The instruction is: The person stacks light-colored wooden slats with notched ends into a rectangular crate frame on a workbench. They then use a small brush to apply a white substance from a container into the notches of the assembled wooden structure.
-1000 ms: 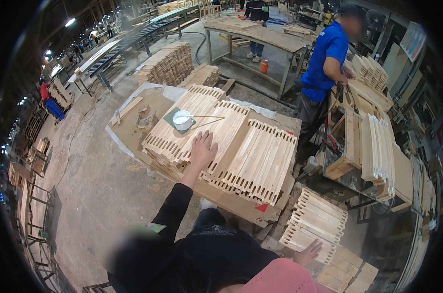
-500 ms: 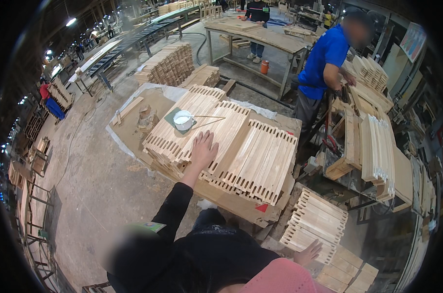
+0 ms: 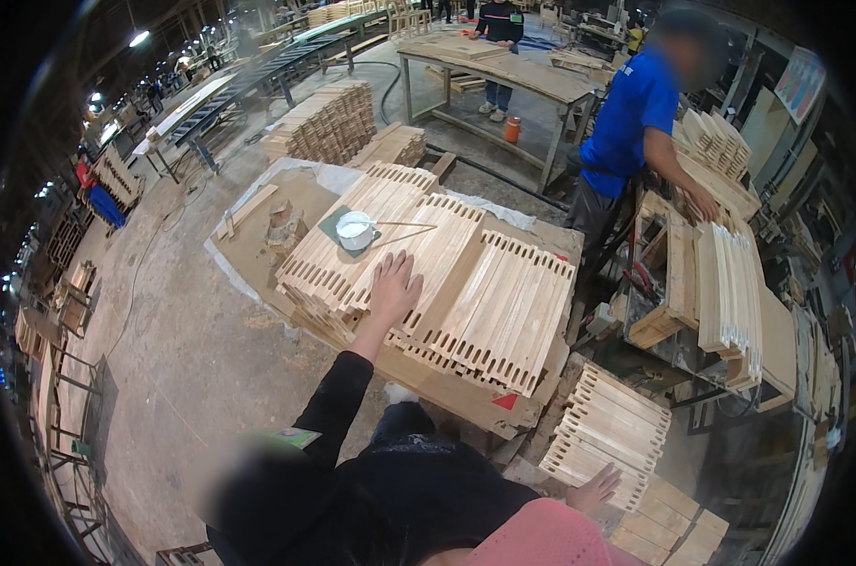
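Note:
My left hand [image 3: 395,285] rests flat, fingers spread, on rows of notched light-wood slats [image 3: 466,292] laid across a low cardboard-covered pallet [image 3: 447,396]. It grips nothing. A white cup [image 3: 355,229] on a dark green pad stands on the slats just beyond that hand, with a thin stick beside it. My right hand [image 3: 593,491] is low at the right, fingers apart, touching the near edge of a smaller stack of notched slats [image 3: 609,436]. It holds nothing.
A person in a blue shirt [image 3: 631,123] bends over upright slat bundles [image 3: 725,302] on a bench at the right. Stacked wood [image 3: 329,121] lies behind the pallet. A long workbench [image 3: 503,66] stands at the back, where another person stands. Metal frames [image 3: 65,396] line the left.

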Tool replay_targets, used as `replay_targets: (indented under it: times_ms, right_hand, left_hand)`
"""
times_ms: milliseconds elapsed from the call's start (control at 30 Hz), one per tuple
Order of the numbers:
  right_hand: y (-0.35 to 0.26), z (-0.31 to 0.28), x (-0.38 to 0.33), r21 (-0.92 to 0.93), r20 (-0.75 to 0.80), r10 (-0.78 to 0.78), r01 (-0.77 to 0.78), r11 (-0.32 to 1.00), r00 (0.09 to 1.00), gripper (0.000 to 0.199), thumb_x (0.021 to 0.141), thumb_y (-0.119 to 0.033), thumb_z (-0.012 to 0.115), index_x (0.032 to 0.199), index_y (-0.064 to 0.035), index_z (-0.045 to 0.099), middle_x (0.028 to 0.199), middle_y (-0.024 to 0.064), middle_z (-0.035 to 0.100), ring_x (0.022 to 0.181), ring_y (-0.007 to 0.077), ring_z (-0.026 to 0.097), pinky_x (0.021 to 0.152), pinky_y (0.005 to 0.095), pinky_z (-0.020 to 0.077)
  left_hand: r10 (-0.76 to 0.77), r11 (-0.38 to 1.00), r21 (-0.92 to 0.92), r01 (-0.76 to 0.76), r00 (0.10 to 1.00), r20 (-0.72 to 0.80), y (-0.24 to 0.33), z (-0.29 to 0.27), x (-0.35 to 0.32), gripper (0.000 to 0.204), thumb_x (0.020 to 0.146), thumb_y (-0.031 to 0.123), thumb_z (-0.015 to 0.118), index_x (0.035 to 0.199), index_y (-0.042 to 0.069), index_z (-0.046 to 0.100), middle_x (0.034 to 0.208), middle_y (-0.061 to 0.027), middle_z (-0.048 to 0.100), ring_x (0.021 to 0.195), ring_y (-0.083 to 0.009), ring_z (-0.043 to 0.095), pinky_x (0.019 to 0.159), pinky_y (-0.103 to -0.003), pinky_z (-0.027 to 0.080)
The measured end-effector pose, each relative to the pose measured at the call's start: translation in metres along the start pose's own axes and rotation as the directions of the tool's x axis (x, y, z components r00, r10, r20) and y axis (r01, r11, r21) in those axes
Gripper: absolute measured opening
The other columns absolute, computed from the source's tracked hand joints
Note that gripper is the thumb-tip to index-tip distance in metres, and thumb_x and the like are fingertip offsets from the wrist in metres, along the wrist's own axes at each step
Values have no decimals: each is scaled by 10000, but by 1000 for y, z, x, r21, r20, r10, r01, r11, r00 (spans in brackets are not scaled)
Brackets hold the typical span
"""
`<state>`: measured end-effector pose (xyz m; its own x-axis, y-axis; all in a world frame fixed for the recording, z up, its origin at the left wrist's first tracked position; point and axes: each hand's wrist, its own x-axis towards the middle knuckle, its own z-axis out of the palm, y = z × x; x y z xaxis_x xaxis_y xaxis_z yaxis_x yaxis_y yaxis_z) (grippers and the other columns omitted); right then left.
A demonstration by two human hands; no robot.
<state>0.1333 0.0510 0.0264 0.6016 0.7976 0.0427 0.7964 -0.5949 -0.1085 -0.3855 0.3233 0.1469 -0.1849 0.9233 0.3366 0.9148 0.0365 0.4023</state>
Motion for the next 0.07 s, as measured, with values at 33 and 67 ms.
replay_targets:
  times_ms: [33,67]
  right_hand:
    - [-1,1,0,3,10,3,-3,1000,1000,1170,591,-88,733,1603,-187,154,1663,137,135,1522,366,159,1202,502,211]
    - [3,1,0,-4,-21,-12,12,1000,1000,1188,585,-97,746,1604,-190,141,1665,133,121,1520,377,158,1207,501,200]
  left_hand:
    - [0,1000,3,0,1000,-1,0,-1,0,581,949,393,537,1423,57,509,1531,-137,435,1449,-360,326,1208,-485,202]
    - [-1,1000,-8,1,1000,2,1,1,0,581,949,393,537,1423,57,509,1531,-137,435,1449,-360,326,1208,-485,202]
